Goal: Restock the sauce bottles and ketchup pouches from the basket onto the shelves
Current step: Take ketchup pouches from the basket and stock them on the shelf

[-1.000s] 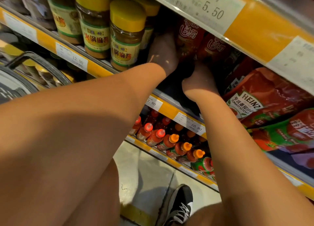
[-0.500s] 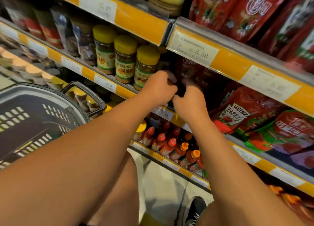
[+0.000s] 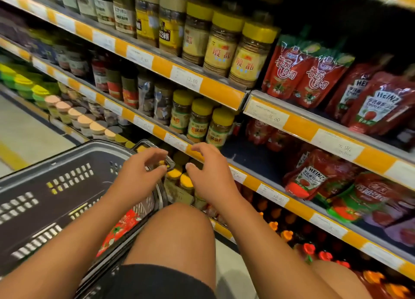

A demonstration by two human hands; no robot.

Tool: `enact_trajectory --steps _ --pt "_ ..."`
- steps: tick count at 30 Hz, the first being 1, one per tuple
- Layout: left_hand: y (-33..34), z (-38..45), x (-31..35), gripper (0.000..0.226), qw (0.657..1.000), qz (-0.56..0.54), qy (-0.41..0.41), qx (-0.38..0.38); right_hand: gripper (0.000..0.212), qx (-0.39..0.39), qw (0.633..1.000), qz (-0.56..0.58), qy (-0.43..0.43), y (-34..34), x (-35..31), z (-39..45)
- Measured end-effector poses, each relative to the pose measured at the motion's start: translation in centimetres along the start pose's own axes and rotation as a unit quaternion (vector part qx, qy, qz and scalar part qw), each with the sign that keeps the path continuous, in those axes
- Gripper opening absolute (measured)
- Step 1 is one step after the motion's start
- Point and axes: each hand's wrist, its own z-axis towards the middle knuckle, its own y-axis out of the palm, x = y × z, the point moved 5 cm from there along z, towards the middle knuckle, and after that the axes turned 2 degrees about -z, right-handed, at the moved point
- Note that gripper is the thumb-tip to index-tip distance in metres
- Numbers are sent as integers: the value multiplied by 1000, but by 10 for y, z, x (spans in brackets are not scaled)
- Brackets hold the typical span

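Observation:
My left hand point(image 3: 141, 171) hovers above the far rim of the dark grey basket point(image 3: 45, 163), fingers loosely curled and holding nothing. Beside it, my right hand point(image 3: 207, 174) hangs in front of the shelf edge, also holding nothing. A red ketchup pouch point(image 3: 121, 230) lies in the basket near my knee. Red ketchup pouches point(image 3: 314, 181) lie on the shelf to the right, with more pouches point(image 3: 301, 71) standing on the shelf above. Sauce bottles point(image 3: 307, 249) with orange and red caps stand on the lowest shelf at right.
Yellow-lidded jars point(image 3: 199, 121) stand on the shelf just behind my hands, and taller jars point(image 3: 222, 42) fill the shelf above. Orange price rails point(image 3: 298, 125) edge every shelf. My bare knee point(image 3: 179, 229) is raised below the hands. Pale floor point(image 3: 27, 132) runs along the left.
Both hands have come back out of the pouch shelf, down and left toward the basket, with nothing in them. The view has pulled back and risen, showing more shelves.

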Motion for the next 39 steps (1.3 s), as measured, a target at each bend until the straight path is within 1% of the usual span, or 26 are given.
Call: enact_trajectory --steps 5,9,11,14,17,19,21,22,23,25,26,28,29,31,33,35,37,39 --pt "-70 -32 -37 30 997 39 -36 62 45 -71 995 -34 -64 34 -72 -2" --pt "-110 -59 -67 31 991 70 -60 99 53 -171 979 -79 -77 88 -110 -9" --pt "-123 -69 -84 33 988 78 -79 109 55 -207 971 -92 -82 115 -119 -13" --pt "-146 -89 -123 35 977 87 -145 132 57 -271 954 -112 -68 161 -127 -20" --pt "-163 -115 -174 39 956 117 -238 126 54 -355 922 -147 -47 211 -123 -30" --pt "-167 -131 -211 38 939 118 -306 104 49 -380 906 -180 -40 238 -118 -33" --pt "-169 -145 -243 30 921 125 -358 86 43 -398 892 -209 -37 261 -111 -33" --pt "-169 -150 -256 21 912 127 -381 76 41 -410 884 -223 -37 272 -106 -33" --pt "-167 -153 -270 15 907 124 -397 69 40 -423 874 -238 -37 282 -101 -34" --pt "-159 -155 -292 24 892 121 -434 37 40 -452 851 -267 -34 302 -87 -34" --pt "-155 -154 -298 22 883 120 -453 21 38 -469 837 -279 -32 311 -81 -34" --pt "-150 -152 -311 13 863 127 -489 3 28 -502 813 -296 -24 325 -70 -35" --pt "-148 -151 -321 17 855 126 -502 6 23 -513 804 -301 -18 332 -65 -34" --pt "-142 -153 -331 26 839 148 -524 -9 13 -528 793 -304 -9 343 -58 -32" --pt "-133 -161 -344 26 814 142 -563 -12 15 -537 786 -306 -8 353 -50 -28" --pt "-125 -166 -356 30 797 135 -589 -11 18 -546 778 -312 -9 363 -42 -24" --pt "-119 -168 -364 34 785 136 -604 -8 7 -557 772 -306 -1 372 -35 -20" --pt "-117 -168 -369 30 777 145 -612 11 16 -568 767 -299 7 381 -25 -15"
